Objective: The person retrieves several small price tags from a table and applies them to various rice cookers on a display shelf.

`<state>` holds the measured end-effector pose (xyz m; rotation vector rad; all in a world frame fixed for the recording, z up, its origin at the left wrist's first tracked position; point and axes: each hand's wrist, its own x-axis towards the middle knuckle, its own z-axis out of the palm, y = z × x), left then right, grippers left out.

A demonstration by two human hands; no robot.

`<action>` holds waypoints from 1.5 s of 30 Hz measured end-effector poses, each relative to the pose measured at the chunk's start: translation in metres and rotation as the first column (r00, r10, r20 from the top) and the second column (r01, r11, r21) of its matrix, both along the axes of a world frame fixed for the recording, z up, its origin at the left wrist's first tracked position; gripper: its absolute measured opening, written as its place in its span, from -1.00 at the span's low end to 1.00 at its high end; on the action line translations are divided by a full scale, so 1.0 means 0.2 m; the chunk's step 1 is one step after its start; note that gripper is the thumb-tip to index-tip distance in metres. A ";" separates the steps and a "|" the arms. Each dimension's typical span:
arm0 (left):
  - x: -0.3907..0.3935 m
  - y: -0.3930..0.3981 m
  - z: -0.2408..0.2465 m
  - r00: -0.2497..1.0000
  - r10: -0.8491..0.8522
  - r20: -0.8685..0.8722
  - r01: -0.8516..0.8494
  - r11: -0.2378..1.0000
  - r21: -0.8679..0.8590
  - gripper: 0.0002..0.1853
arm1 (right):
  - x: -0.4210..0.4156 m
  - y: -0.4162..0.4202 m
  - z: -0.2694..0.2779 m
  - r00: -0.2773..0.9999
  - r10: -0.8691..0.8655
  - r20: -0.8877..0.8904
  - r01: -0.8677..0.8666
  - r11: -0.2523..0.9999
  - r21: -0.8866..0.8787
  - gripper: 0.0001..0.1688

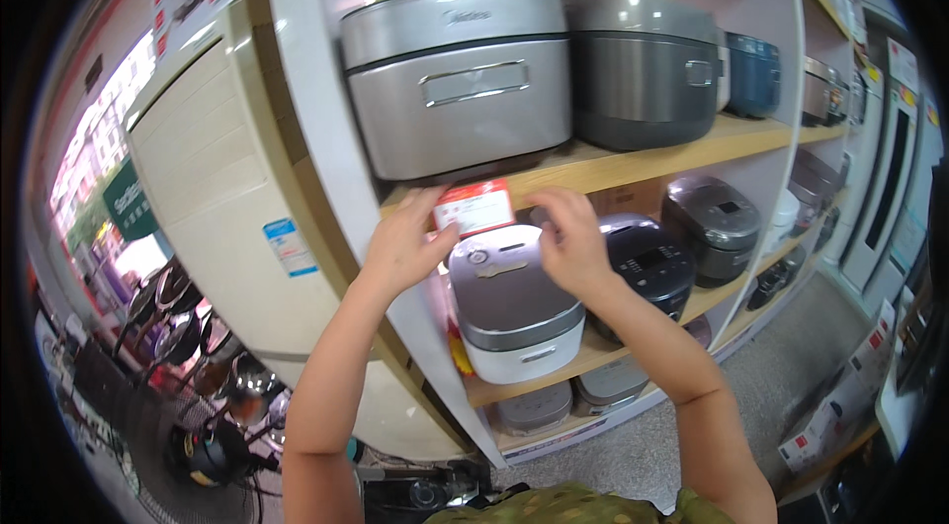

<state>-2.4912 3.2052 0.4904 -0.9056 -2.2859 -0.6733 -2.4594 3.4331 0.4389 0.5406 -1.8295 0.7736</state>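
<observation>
A price card (474, 208) with a red top edge and printed writing sits at the front edge of the wooden shelf (630, 166). My left hand (406, 242) is at the card's left side, its thumb over the lower left corner and its fingers near the top. Whether it grips the card is unclear. To the right, apart from the card, my right hand (577, 242) has bent, slightly blurred fingers and a gap between thumb and forefinger. Below both hands is a white rice cooker (515, 301) with a grey-mauve lid. Above the card stands a large silver Midea rice cooker (460, 105).
A dark grey cooker (643, 72) and a blue cooker (752, 75) share the upper shelf. Lower down are a black cooker (645, 264) and a brown-grey one (712, 227). A cream refrigerator (215, 175) stands left, with a floor fan (200, 442) and several pans (178, 335) beyond.
</observation>
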 end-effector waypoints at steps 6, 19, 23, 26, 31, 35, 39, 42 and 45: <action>-0.05 -0.02 -0.02 0.989 -0.124 0.075 0.112 0.983 0.144 -0.53 | -0.05 -0.03 0.01 0.542 0.698 0.468 -0.316 0.686 -0.655 -0.58; 0.11 -0.22 -0.20 0.779 -0.561 0.279 0.111 0.562 0.820 -0.65 | -0.08 -0.14 0.26 0.332 0.890 0.312 -0.168 0.382 -0.909 -0.74; 0.17 -0.22 -0.23 0.666 -0.629 0.402 0.064 0.584 0.809 -0.58 | -0.07 -0.18 0.26 0.401 0.887 0.230 -0.170 0.319 -0.932 -0.74; 0.19 -0.24 -0.26 0.599 -0.662 0.450 0.066 0.601 0.797 -0.53 | -0.09 -0.23 0.23 0.398 0.912 0.097 -0.248 0.209 -0.946 -0.74; 0.19 -0.21 -0.28 0.494 -0.746 0.446 0.088 0.553 0.828 -0.44 | -0.09 -0.27 0.21 0.402 0.916 -0.015 -0.345 0.136 -0.929 -0.71; 0.18 -0.16 -0.26 0.374 -0.835 0.403 0.108 0.471 0.876 -0.38 | -0.13 -0.26 0.17 0.388 0.920 -0.058 -0.383 0.104 -0.918 -0.69; 0.14 -0.06 -0.18 0.305 -0.904 0.299 0.127 0.350 0.928 -0.34 | -0.14 -0.30 0.17 0.392 0.909 -0.141 -0.403 0.032 -0.915 -0.68; 0.08 0.00 -0.10 0.230 -0.933 0.278 -0.007 0.284 0.959 -0.38 | -0.17 -0.27 0.10 0.365 0.915 -0.173 -0.432 0.002 -0.902 -0.67; 0.01 0.05 -0.07 0.220 -0.936 0.274 -0.083 0.262 0.961 -0.47 | -0.11 -0.19 0.11 0.384 0.921 0.057 -0.424 0.231 -0.876 -0.65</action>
